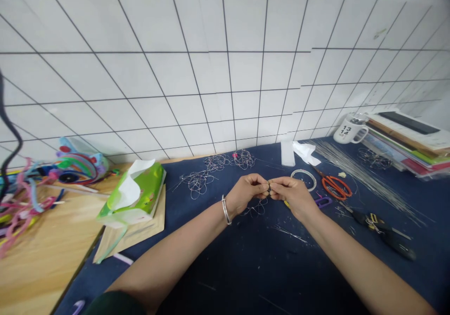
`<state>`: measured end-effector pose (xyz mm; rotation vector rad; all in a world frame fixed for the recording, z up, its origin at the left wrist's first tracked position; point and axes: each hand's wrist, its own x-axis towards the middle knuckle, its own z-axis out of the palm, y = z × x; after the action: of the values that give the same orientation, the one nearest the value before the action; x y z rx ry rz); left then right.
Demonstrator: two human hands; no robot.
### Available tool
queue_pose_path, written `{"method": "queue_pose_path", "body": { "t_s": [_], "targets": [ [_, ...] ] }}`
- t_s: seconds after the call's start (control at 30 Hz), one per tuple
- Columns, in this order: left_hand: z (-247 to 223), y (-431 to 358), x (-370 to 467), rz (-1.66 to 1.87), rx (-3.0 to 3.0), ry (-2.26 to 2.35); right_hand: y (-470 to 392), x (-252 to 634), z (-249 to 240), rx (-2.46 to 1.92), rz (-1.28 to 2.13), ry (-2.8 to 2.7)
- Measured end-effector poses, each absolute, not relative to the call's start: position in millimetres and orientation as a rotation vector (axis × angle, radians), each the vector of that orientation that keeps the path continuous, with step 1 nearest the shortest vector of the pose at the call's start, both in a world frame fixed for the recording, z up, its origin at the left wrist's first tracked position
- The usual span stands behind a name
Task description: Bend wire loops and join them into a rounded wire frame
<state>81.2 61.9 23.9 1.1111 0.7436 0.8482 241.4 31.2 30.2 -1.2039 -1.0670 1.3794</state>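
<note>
Above the dark blue cloth (225,263), my left hand (247,193) and my right hand (292,194) meet fingertip to fingertip. Both are closed in a pinch around something small that I cannot make out. A silver bangle circles my left wrist. Just below my left hand lies a looped wire piece (257,208), partly hidden by it. Further back and left are more bent wire shapes (198,183), one with a small red bead (235,155). Loose cut wires (290,234) lie on the cloth in front of my hands.
To the right are a white ring (304,179), orange-handled scissors (336,187), black-handled pliers (386,235), a bundle of straight wires (365,179), a mug (348,128) and stacked papers. A green tissue pack (140,193) and colourful pipe cleaners (28,198) are at left.
</note>
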Motion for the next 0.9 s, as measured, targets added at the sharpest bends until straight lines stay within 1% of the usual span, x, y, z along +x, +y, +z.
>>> {"method": "queue_pose_path", "body": {
  "t_s": [0.9],
  "targets": [
    [18.1, 59.9, 86.8, 0.984, 1.193, 0.754, 30.7, 237.7, 24.5, -1.206, 1.349, -1.043]
  ]
}}
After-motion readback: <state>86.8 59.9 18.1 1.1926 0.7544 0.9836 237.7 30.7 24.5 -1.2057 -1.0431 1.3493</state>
